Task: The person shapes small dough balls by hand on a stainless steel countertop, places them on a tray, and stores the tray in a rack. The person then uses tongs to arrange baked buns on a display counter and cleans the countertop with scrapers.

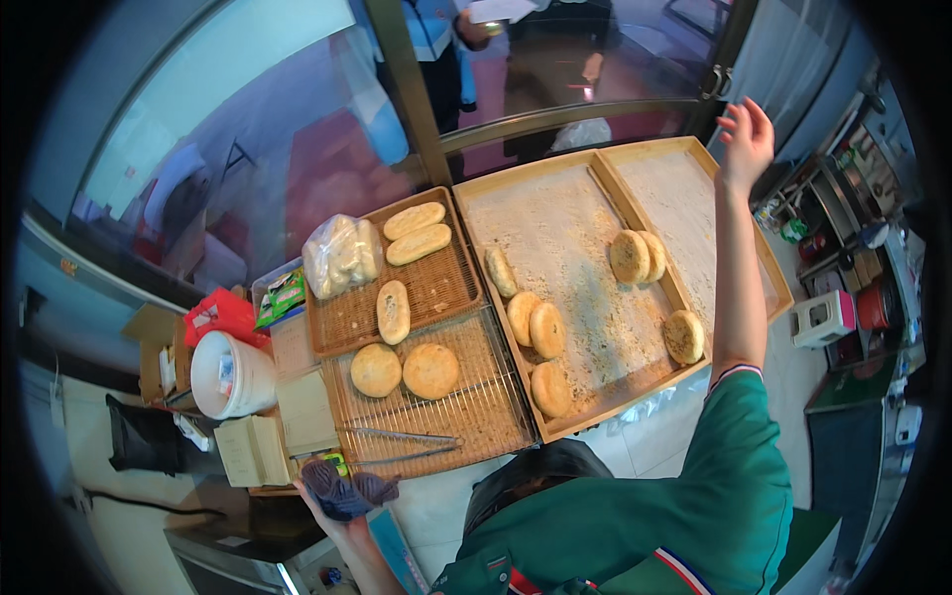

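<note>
My left hand (345, 529), at the lower left beside the wire rack, holds a bunched dark purple cloth (342, 488) that hides most of its fingers. Close to it, a pair of metal tongs (407, 448) lies on the wire rack (476, 407). Two round flatbreads (430, 371) rest on this rack. My right arm reaches far out over the right side of the wooden trays. The right hand (750, 147) is raised near the window frame, its fingers loosely apart and nothing in them. Below it, several round breads (631, 258) lie in the wooden tray (585, 421).
A brown wicker tray (436, 283) holds long breads (417, 244) and a clear plastic bag (342, 258). At left stand a white bucket (233, 375), a red bag (220, 315) and stacked paper bags (252, 451). People (436, 50) stand beyond the glass. Shelves (843, 208) line the right.
</note>
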### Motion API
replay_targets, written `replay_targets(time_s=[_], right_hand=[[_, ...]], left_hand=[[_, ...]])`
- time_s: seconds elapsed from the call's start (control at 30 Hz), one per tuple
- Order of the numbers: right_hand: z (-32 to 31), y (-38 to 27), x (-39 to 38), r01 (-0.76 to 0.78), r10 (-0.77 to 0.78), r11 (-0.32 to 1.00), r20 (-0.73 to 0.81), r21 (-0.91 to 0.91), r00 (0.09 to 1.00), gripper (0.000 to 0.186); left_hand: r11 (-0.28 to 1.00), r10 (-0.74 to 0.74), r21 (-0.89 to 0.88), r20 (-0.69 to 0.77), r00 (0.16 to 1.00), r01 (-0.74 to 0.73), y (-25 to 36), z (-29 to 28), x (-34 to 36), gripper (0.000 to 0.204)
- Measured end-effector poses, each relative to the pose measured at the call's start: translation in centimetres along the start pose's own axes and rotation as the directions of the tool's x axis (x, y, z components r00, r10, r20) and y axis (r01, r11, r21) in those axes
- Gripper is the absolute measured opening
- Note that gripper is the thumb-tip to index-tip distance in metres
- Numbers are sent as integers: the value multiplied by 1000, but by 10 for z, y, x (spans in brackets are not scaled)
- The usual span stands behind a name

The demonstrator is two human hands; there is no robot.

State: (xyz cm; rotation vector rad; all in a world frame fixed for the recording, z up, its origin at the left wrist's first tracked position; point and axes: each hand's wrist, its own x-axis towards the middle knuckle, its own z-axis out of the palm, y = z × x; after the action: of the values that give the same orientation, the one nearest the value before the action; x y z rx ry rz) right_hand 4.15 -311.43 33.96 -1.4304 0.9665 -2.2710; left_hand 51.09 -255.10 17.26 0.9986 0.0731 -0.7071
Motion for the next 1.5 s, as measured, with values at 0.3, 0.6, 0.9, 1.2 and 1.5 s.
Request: replay_targets(time_s=[0.3,0.6,0.9,1.2,1.5], right_hand=[[92,-134,-349,-207,-45,974,974,92,221,7],[152,-310,-627,-797,84,471,919,-378,-385,33],[252,-381,-742,-874,88,172,891,-455,-446,31],[293,-376,-780,-613,163,620,845,-490,-510,13],[270,-263,-681,-424,410,823,912,-378,-17,17]], left_hand=[[959,153,178,325,933,-219,22,11,-43,37],[70,280,633,729,624,-771,150,-63,-24,31],[797,-63,-581,189,980,164,134,-171,26,53],[994,22,-108,-118,993,-35,183,-243,77,29],[830,557,293,-385,736,-474,352,-333,151,25]])
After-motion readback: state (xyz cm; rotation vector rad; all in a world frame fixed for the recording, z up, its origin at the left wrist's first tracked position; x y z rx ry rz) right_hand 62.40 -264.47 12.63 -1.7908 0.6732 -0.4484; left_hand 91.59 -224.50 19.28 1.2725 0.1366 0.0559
